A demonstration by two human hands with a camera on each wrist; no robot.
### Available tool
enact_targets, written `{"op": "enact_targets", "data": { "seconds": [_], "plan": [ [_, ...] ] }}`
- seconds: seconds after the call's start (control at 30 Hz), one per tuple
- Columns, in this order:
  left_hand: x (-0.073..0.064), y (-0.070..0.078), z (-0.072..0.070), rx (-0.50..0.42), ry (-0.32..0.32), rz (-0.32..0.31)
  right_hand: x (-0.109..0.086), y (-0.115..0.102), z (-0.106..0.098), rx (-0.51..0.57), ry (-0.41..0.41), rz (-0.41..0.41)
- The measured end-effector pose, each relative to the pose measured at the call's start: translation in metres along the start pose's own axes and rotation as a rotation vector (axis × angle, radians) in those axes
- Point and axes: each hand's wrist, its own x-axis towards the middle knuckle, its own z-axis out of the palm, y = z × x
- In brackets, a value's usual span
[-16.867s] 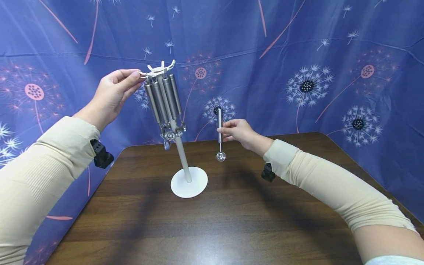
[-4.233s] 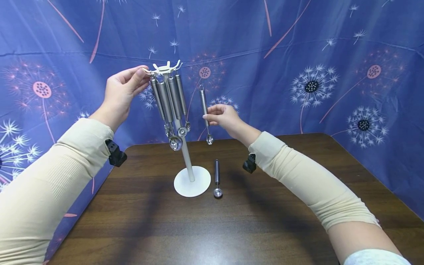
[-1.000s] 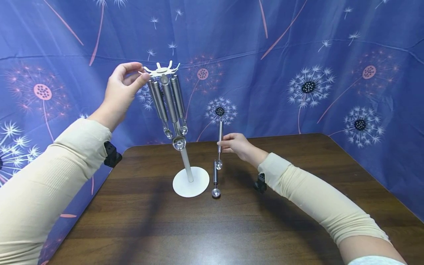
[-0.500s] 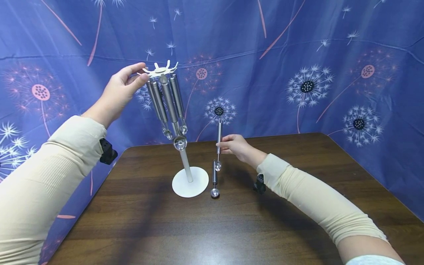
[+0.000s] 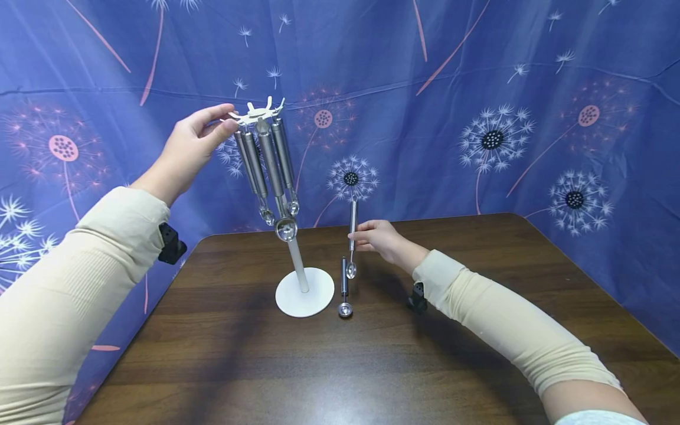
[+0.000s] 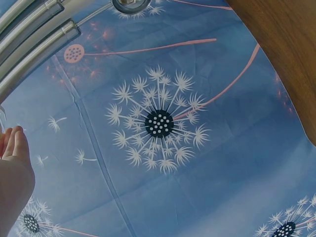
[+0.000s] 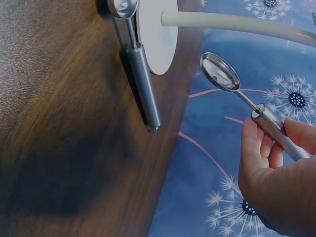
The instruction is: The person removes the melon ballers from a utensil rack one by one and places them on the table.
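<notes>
A white stand (image 5: 297, 260) with a ring of hooks on top carries several hanging steel utensils (image 5: 272, 165) with thick round handles. My left hand (image 5: 186, 147) is at the hook ring, thumb and forefinger pinching a hook on its left side. To the right of the stand, my right hand (image 5: 385, 241) grips a small steel spoon (image 7: 220, 72) by its handle, bowl downward, low over the table's back part. Its bowl is oval in the right wrist view. A second steel scoop (image 5: 345, 309) with a round bowl lies on the table beside the stand's base.
The dark wooden table (image 5: 319, 372) bears the round white base (image 5: 289, 298). Behind it hangs a blue cloth (image 5: 414, 136) with dandelion prints. In the left wrist view, utensil handles (image 6: 44, 57) fill the upper left corner.
The round scoop, in my right hand in the oldest frame, lies on the table in later ones. The oval spoon has come down from beside the hanging utensils, and the hook ring has turned.
</notes>
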Motion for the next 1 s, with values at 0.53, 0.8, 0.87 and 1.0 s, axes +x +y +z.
{"op": "enact_targets", "data": {
  "seconds": [0.53,0.8,0.87,1.0],
  "plan": [
    [0.000,-0.003,-0.004,-0.006,0.020,0.019,0.000,0.017,-0.001,-0.052,0.019,0.045],
    [0.000,-0.005,-0.001,-0.271,0.044,0.054,0.000,0.026,0.000,-0.067,0.027,0.076],
    [0.000,-0.005,-0.001,-0.281,0.050,0.056,-0.001,0.028,0.000,-0.073,0.030,0.087],
    [0.001,-0.006,0.000,-0.290,0.063,0.066,-0.003,0.033,0.000,-0.101,0.029,0.108]
  ]
}}
